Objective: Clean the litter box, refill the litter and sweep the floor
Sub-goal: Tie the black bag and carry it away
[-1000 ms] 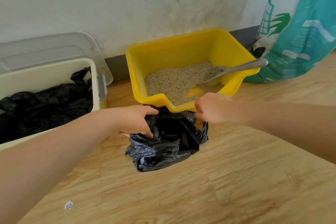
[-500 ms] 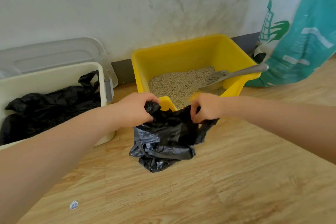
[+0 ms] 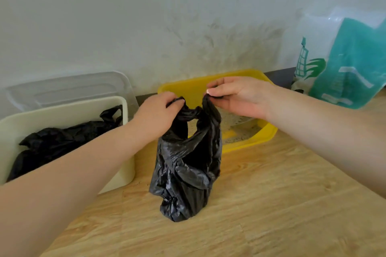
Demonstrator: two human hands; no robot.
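Resting on wood floor point(image 3: 271, 204), scuffed wall point(image 3: 188, 27) behind.

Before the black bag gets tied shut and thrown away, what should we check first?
1. Left hand grips one bag handle: ok.
2. Right hand pinches the other handle: ok.
3. The black bag hangs in one piece, with no hole showing on this side: ok. The far side: cannot tell.
4. Handles knotted together: not ok. They are bunched, with an open gap between them.
5. The cream bin, lined with black plastic, stands open just left of the bag: ok.
6. The wood floor under the bag shows no spilled litter: ok, but small specks lie by the bin.
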